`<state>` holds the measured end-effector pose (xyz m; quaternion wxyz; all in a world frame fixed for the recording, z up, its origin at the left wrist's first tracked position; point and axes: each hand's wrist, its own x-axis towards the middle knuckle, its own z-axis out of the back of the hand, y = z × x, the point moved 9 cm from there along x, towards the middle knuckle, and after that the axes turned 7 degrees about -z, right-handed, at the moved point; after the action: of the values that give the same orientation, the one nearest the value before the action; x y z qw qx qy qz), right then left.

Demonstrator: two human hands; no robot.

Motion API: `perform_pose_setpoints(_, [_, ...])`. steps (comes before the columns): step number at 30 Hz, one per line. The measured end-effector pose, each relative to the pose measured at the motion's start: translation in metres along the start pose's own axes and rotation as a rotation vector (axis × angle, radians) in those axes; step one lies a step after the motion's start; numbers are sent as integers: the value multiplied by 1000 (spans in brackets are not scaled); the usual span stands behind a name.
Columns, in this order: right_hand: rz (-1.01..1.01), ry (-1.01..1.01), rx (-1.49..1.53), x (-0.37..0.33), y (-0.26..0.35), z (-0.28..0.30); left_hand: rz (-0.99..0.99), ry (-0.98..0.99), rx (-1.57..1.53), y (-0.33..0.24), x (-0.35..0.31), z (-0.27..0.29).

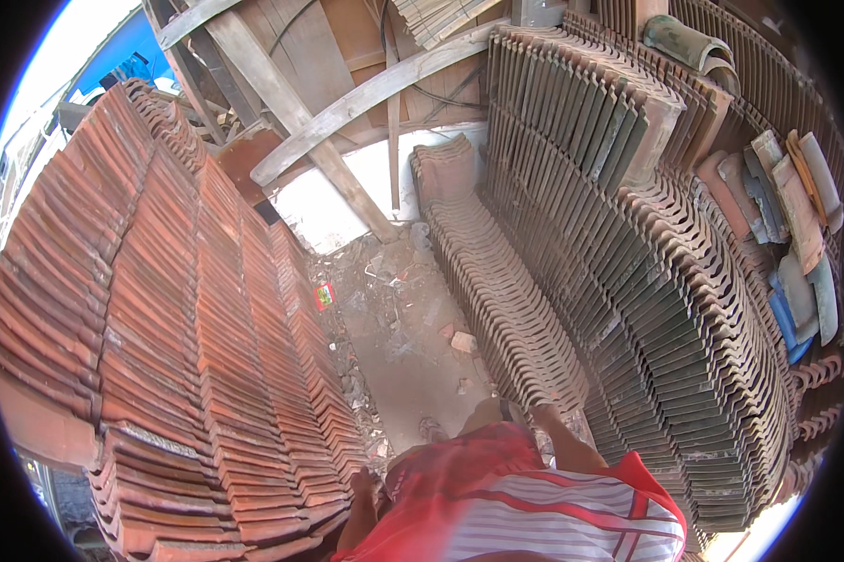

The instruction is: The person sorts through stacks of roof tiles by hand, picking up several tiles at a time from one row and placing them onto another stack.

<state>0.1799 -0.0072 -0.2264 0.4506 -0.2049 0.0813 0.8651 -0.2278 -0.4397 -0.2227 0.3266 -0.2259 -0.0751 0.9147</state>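
Observation:
My left hand (pixel 362 482) hangs low beside the near end of a tall stack of red clay roof tiles (pixel 160 309). No object shows in it, and its fingers are too small to make out. On the other side, my right hand (pixel 544 414) is down at the near end of a low row of curved, dusty roof tiles (pixel 506 281). It looks close to the last tiles; whether it touches them I cannot tell. Its fingers are hidden or blurred against the tiles.
Between the stacks runs a dirt floor (pixel 408 365) with rubble, a broken brick piece (pixel 463 342) and a red-green packet (pixel 324 296). Taller dark tile stacks (pixel 619 272) rise on the right, with loose tile pieces (pixel 797 206) on top. Wooden beams (pixel 300 122) cross the far end.

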Motion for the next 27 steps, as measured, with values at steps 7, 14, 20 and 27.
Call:
perform_pose_setpoints(7, [-602, 134, 866, 24, 6, -21, 285, -164, -1352, 44, 285, 139])
perform_pose_setpoints(14, [-381, 288, 333, 142, 10, -11, 106, -55, -882, -93, 456, 151])
perform_pose_setpoints(20, [-509, 47, 770, 298, 21, 109, -126, 227, 98, -129, 520, 153])
perform_pose_setpoints(27, [-775, -365, 1578, 365, 11, 286, -422, 457, 774, -195, 658, 194])
